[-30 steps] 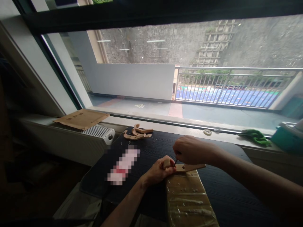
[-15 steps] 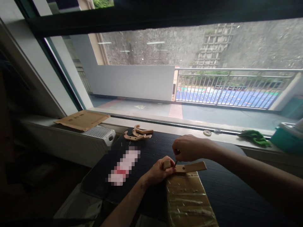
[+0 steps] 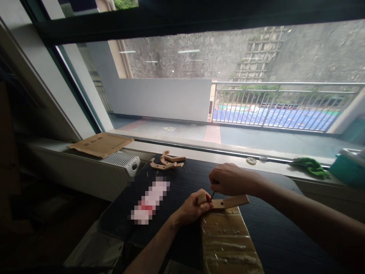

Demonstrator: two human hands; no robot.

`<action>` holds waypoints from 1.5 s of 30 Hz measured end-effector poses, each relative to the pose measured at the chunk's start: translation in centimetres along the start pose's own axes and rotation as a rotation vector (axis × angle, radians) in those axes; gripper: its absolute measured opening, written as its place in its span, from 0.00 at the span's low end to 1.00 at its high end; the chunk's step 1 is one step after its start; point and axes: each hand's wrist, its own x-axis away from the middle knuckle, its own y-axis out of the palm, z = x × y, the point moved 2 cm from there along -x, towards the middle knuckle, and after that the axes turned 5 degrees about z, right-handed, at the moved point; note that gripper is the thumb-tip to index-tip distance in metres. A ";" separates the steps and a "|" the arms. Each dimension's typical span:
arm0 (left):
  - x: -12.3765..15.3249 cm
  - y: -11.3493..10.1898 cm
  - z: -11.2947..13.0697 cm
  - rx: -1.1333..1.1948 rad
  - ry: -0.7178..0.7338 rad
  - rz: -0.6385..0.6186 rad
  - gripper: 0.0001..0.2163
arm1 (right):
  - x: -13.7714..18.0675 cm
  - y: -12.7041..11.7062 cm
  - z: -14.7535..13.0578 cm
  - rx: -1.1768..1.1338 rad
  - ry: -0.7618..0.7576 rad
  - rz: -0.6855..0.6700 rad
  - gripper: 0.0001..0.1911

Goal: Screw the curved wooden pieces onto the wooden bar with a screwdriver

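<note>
My left hand (image 3: 194,205) is closed around the curved end of a wooden hook (image 3: 230,202), whose straight arm sticks out to the right with a dark hole in it. Beneath the hook is the near end of a box wrapped in clear tape (image 3: 228,239). Above it, my right hand (image 3: 228,179) is wrapped round a screwdriver (image 3: 212,196). Its thin shaft points down to the hook beside my left fingertips; the tip and most of the handle are hidden. Several more wooden hooks (image 3: 165,164) lie in a pile at the table's far left corner.
Small loose screws (image 3: 157,173) lie on the dark table (image 3: 273,213) near a blurred-out pink and red item (image 3: 149,201). A brown envelope (image 3: 102,144) rests on the radiator (image 3: 122,160). Along the windowsill are a tape roll (image 3: 251,161), a green cloth (image 3: 309,167) and a teal container (image 3: 348,167).
The view has shifted very slightly. Both hands keep their grips, and my right hand and the screwdriver are at nearly the same place over the hook.
</note>
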 end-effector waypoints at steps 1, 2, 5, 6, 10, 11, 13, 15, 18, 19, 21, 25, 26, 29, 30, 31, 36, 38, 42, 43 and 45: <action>0.0 0.0 0.0 -0.001 0.003 -0.003 0.11 | 0.1 -0.1 0.1 -0.011 -0.007 0.003 0.12; 0.0 0.0 0.0 -0.001 0.007 -0.008 0.10 | 0.3 -0.2 0.2 -0.023 -0.017 0.004 0.12; 0.0 -0.1 0.1 -0.001 0.015 -0.022 0.10 | 0.7 -0.5 0.2 -0.045 -0.050 -0.004 0.14; 0.0 -0.1 0.1 0.001 0.017 -0.024 0.10 | 0.8 -0.5 0.0 -0.047 -0.060 -0.008 0.13; 0.1 0.0 -0.2 0.011 0.021 -0.015 0.09 | 0.5 -0.2 -0.5 -0.043 -0.071 -0.012 0.12; 0.1 0.0 -0.4 0.014 0.022 -0.013 0.09 | 0.3 0.0 -0.6 -0.038 -0.063 -0.013 0.12; 0.2 0.0 -0.6 0.022 0.025 -0.008 0.09 | -0.1 0.2 -0.7 -0.028 -0.043 -0.016 0.12; 0.3 0.0 -0.8 0.031 0.030 -0.005 0.10 | -0.4 0.3 -0.7 -0.025 -0.026 -0.014 0.12; 0.4 0.0 -0.5 0.038 0.039 -0.010 0.10 | -0.6 0.3 -0.4 -0.037 -0.023 -0.034 0.12; 0.4 0.0 -0.3 0.036 0.042 -0.012 0.10 | -0.5 0.2 -0.3 -0.041 -0.028 -0.052 0.12; 0.4 -0.1 0.2 0.031 0.046 -0.012 0.10 | -0.3 0.0 -0.2 -0.036 -0.038 -0.089 0.12; 0.3 -0.1 0.6 0.027 0.040 -0.009 0.09 | -0.1 -0.4 -0.9 0.036 -0.046 -0.114 0.11; 0.3 0.0 0.6 0.031 0.034 -0.012 0.09 | -0.2 -0.4 -1.2 0.057 -0.049 -0.117 0.10; 0.2 0.0 0.3 0.046 0.015 -0.018 0.09 | -0.6 -0.6 -2.1 0.106 -0.050 -0.142 0.08; 0.2 0.0 0.3 0.050 0.010 -0.018 0.09 | -0.8 -0.7 -2.4 0.117 -0.048 -0.153 0.07; 0.1 0.0 0.2 0.052 0.006 -0.016 0.09 | -0.9 -0.7 -2.6 0.125 -0.047 -0.165 0.07; 0.0 0.1 0.2 0.070 -0.003 -0.006 0.09 | -1.1 -1.1 -3.6 0.128 -0.058 -0.214 0.06; 0.0 0.1 0.2 0.076 0.000 0.000 0.08 | -1.0 -1.1 -3.7 0.126 -0.057 -0.222 0.06; -0.1 0.3 0.0 0.067 0.016 0.022 0.08 | -0.8 -0.8 -3.2 0.110 -0.076 -0.210 0.07; -0.1 0.3 0.0 0.064 0.021 0.026 0.08 | -0.8 -0.6 -3.0 0.101 -0.085 -0.202 0.08; -0.1 0.3 0.1 0.055 0.030 0.029 0.08 | -0.8 -0.2 -2.5 0.081 -0.093 -0.186 0.08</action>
